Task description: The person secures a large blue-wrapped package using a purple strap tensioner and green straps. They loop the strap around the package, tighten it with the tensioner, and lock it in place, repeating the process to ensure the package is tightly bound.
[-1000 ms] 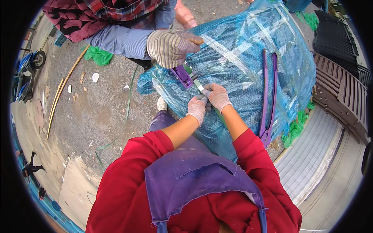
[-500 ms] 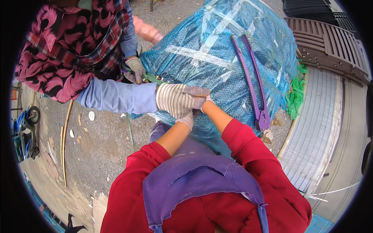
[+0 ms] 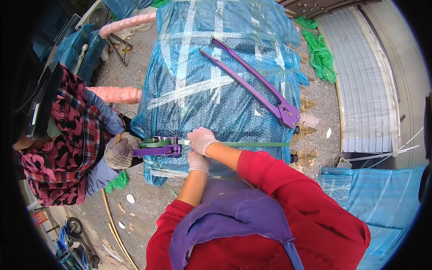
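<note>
A big bundle [image 3: 225, 90] wrapped in blue bubble film and clear tape lies in front of me. A green strap [image 3: 256, 144] runs across its near edge. My right hand [image 3: 202, 139], in a pale glove, closes on the strap right beside a purple strap tensioner [image 3: 157, 147]. My left hand [image 3: 198, 162], also gloved, rests just below against the bundle's side; its grip is hidden. A co-worker's hand in a knit glove [image 3: 118, 152] holds the tensioner's handle from the left. On top of the bundle lies a long-handled purple sealing tool [image 3: 256, 90].
The co-worker in a plaid shirt [image 3: 67, 148] crouches at the left. Pink rolls [image 3: 114, 94] lie beyond. Gold cone-shaped pieces [image 3: 306, 130] and green netting [image 3: 319, 54] sit right of the bundle, by a corrugated shutter [image 3: 369, 90]. Another blue-wrapped bundle [image 3: 373, 198] is at lower right.
The co-worker's gloved hand left the top of the bundle and now grips the tensioner at the left. My hands shifted onto the green strap. The view swung over the bundle.
</note>
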### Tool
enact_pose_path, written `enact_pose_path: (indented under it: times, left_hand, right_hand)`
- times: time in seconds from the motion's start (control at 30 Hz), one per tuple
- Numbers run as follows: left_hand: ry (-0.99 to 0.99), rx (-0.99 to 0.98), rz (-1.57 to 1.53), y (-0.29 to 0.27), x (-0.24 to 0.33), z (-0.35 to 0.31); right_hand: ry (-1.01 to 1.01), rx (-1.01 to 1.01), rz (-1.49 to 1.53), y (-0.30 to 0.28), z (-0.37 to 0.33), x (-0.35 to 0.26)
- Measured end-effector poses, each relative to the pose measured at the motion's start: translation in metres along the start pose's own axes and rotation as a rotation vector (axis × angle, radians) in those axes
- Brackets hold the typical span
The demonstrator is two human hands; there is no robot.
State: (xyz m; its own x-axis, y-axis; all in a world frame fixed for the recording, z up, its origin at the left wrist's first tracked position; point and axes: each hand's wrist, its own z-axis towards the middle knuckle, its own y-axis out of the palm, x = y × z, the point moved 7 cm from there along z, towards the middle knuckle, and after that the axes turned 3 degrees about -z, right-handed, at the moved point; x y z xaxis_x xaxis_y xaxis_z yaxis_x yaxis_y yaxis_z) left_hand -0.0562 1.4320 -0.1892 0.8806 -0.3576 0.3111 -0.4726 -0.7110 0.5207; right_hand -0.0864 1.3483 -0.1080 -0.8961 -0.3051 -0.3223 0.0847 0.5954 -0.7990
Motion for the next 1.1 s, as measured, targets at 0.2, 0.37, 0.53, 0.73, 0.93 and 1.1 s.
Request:
enact_pose_path:
  times: [0.2,0.37,0.53,0.73,0.93,1.1]
  left_hand:
    - [0.328,-0.123,0.509,-0.09,0.011,0.073]
    - [0.126,0.234,0.376,-0.01,0.017,-0.009]
    - [0.183,0.237,0.321,-0.015,0.009,-0.016]
    - [0.204,0.314,0.312,0.001,0.008,-0.025]
    - [0.28,0.329,0.335,-0.002,0.014,-0.025]
    - [0.243,0.314,0.364,-0.003,0.017,-0.03]
  right_hand:
    - [-0.141,0.023,0.09,-0.007,-0.002,-0.013]
    - [-0.137,0.242,0.368,-0.065,-0.023,0.057]
    - [0.299,0.85,0.089,-0.166,-0.063,0.228]
    - [0.424,0.567,0.006,-0.142,-0.057,0.273]
    - [0.4,0.376,-0.076,-0.147,-0.064,0.252]
    - [0.387,0.319,0.014,-0.149,-0.054,0.26]
